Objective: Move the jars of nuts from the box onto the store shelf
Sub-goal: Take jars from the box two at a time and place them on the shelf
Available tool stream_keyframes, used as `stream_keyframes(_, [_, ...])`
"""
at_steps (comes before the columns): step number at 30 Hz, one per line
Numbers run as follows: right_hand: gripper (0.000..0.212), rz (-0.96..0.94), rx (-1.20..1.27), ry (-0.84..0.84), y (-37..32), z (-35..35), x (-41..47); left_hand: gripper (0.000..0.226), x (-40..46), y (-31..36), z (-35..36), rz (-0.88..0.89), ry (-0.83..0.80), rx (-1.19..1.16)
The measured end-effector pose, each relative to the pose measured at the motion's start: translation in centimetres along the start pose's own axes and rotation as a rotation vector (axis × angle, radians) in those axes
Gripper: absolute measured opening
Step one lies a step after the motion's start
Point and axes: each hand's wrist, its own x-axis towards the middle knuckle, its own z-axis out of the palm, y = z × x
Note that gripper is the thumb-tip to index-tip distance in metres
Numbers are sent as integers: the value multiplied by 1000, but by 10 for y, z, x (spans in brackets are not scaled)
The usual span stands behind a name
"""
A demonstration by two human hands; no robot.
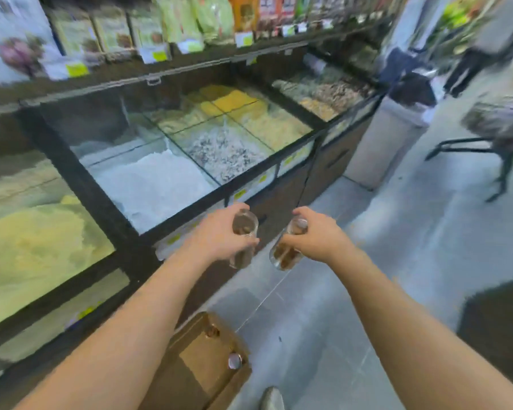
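- A glass-topped bulk bin counter [148,161] runs along the left, a store shelf [160,63] of packaged goods above it, grey tiled floor [367,261] open to the right.
- A cardboard box [202,359] sits on the floor against the counter's base, two jars visible inside.
- The left hand [219,232] grips a clear jar of brown nuts [243,232].
- The right hand [311,235] grips a second jar [288,250], tilted; the two jars are near, apart, over the floor.

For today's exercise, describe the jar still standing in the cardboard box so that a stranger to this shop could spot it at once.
Start at the open cardboard box on the grey floor, at the foot of the glass-topped bins. Near its right-hand edge stands one jar with a shiny round lid. Unlike the two jars gripped in the hands above, it is untouched.
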Motion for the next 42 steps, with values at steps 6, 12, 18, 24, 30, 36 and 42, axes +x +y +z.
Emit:
stream_keyframes(6, [57, 144, 103, 206, 20, -82, -99, 81, -33, 108, -39, 162, 56, -15])
stream_keyframes(12, [61, 327, 144, 386, 71, -151, -202, 79, -70, 202, -18, 357, -24, -26])
stream_keyframes(18, [64, 508, 17, 510, 122, -190, -322, 76, -131, 286, 40, 506, -189, -77])
stream_keyframes(24, [72, 638, 53, 624, 186, -197, -453, 73, -219, 362, 112, 637, -341, -76])
stream_keyframes(30, [72, 776, 56, 665, 249, -184, -598, 76, -333, 430, 186, 756, -460, -16])
stream_keyframes(36, [70, 957, 79, 753, 302, -160, -756, 71, -459, 497, 267, 952, -606, 10])
stream_keyframes(42, [69, 1232, 148, 843, 333, -123, -904, 73, -579, 554, 344, 1172, -768, 67])
